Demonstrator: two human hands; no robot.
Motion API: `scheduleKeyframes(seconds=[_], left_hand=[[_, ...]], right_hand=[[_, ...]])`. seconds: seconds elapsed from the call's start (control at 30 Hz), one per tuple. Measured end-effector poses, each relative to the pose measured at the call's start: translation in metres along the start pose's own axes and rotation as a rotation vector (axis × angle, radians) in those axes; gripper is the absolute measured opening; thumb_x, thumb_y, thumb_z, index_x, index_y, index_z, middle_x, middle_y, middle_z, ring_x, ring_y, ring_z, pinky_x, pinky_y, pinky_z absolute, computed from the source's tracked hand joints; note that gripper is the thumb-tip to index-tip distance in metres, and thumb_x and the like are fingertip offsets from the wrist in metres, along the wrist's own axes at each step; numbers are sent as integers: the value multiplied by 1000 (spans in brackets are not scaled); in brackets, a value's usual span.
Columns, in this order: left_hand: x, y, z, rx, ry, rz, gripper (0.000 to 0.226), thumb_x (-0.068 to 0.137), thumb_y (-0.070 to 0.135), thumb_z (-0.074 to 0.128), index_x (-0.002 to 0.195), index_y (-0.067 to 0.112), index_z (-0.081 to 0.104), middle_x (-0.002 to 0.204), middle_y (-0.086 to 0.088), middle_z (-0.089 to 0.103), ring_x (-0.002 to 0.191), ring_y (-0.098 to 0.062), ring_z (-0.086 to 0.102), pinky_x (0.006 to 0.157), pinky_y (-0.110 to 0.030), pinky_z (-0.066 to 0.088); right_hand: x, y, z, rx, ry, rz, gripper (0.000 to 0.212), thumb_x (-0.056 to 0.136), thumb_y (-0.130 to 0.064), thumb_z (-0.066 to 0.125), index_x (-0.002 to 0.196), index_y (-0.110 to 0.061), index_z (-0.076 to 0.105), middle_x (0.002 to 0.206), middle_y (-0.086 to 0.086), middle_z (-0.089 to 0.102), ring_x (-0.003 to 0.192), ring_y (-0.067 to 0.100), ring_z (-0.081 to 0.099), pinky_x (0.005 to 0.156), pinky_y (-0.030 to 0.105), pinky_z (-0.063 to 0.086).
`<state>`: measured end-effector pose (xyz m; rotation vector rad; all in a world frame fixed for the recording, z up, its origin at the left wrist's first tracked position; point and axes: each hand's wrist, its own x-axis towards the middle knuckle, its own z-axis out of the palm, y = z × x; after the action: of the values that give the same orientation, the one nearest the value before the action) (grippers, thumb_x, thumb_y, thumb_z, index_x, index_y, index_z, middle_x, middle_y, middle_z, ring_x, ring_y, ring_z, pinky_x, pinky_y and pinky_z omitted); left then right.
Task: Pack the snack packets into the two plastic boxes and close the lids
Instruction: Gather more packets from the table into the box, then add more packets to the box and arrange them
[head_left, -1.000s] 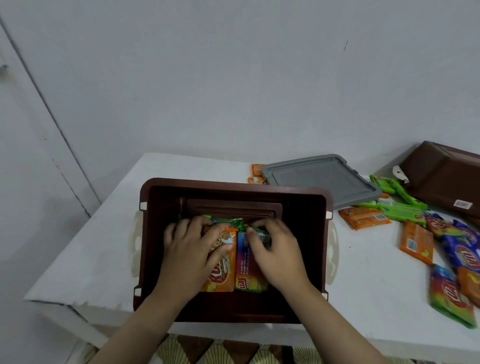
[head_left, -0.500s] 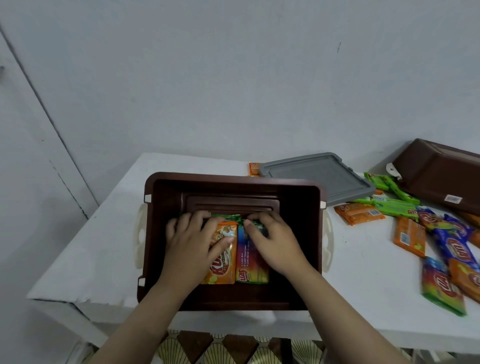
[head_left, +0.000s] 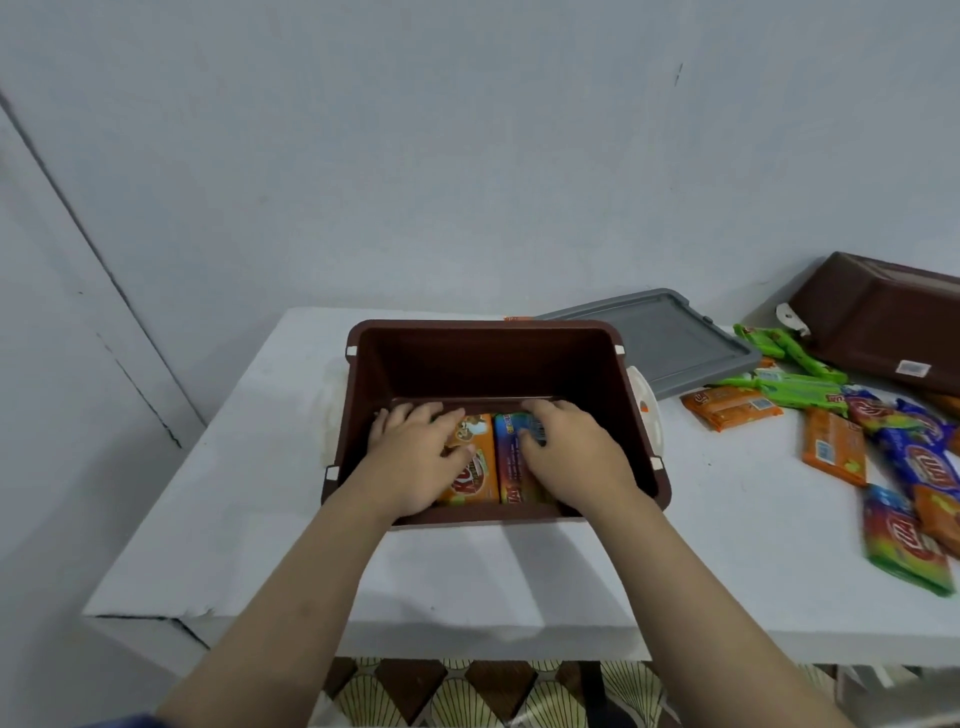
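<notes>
So right now both my hands are down inside the brown box (head_left: 493, 358), flattening the first couple of snack packets against the bottom. My left hand (head_left: 415, 460) is spread over the orange packet (head_left: 475, 467), fingers (head_left: 410, 415) mostly straight and just pressing, thumb resting on the wrapper. My right hand (head_left: 574, 454) sits on the multicolour packet (head_left: 511, 467) right beside it, fingers (head_left: 535, 410) slightly bent over its far end, more pushing than grabbing as far as I can tell. The two packets lie side by side, touching, directly under my fingers.

Reason I'm pressing them flat and tight together: I figure the bottom layer needs to be neat or the lid won't go down later.

The rest of the loose packets (head_left: 883, 457) are still scattered on the worktop (head_left: 234, 519) well off to the right of my right fingers, so packing has barely started. The grey lid (head_left: 670, 338) lies flat just beyond the box's far right corner, parked out of the way. The second brown box (head_left: 878, 317) is tipped up against the wall further right, not touched yet.
</notes>
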<state>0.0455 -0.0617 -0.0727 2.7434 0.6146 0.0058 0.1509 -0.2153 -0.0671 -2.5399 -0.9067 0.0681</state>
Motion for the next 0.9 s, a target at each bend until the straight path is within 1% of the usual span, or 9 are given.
scheduleKeyframes(seconds=[0.1,0.17,0.23,0.3,0.47,0.57,0.7,0.83,0.9], left_hand=[[1,3,0,27,17,11,55,97,51,37,148,32,29,155,4,28,143,-22,16,117,-45,3],[3,7,-3,55,35,45,51,97,46,39,145,28,36,150,3,36,139,-22,28,115,-47,15],[5,13,-8,46,74,93,41,97,39,42,136,26,48,137,2,50,124,-20,46,105,-43,39],[5,23,-11,-29,146,105,29,98,35,43,121,27,58,117,5,60,103,-14,57,86,-37,51],[-15,71,12,-75,381,169,19,98,34,39,94,29,57,86,12,58,77,-7,55,63,-26,44],[-18,106,29,-117,490,262,18,94,32,40,98,29,58,93,13,58,82,-6,52,67,-23,42],[-7,172,56,-200,556,403,16,89,23,48,102,25,58,103,10,55,96,-12,49,77,-29,45],[23,236,85,-178,548,450,22,82,17,49,100,25,58,103,10,56,101,-14,50,81,-33,45],[46,263,103,-199,477,435,26,86,17,47,108,24,58,114,8,54,110,-14,46,90,-33,41]], right_hand=[[-3,-2,-3,27,224,-2,25,98,-36,46,113,-27,64,105,-7,67,85,8,61,60,18,46],[-3,-4,-8,85,317,-10,20,97,-33,46,96,-25,64,84,-10,65,72,5,58,52,16,38],[-5,-6,-12,142,419,-13,19,96,-31,46,87,-25,61,73,-12,61,66,4,56,51,16,36],[-10,-4,-12,206,498,13,20,95,-30,47,82,-24,60,69,-12,58,64,3,54,51,17,37],[-26,9,-16,444,612,-73,21,91,-25,45,75,-21,60,64,-10,57,65,6,55,52,11,37],[-38,30,-23,559,681,-122,21,89,-22,46,74,-18,60,61,-9,58,57,9,55,50,12,37],[-51,96,-47,597,717,-102,19,90,-15,48,76,-16,61,60,-7,58,54,14,54,48,19,39],[-48,177,-83,474,628,-65,19,90,-14,47,74,-17,58,62,-8,56,57,12,51,52,20,35],[-38,221,-99,350,537,-4,20,92,-16,48,77,-18,61,71,-8,60,68,9,54,59,26,42]])
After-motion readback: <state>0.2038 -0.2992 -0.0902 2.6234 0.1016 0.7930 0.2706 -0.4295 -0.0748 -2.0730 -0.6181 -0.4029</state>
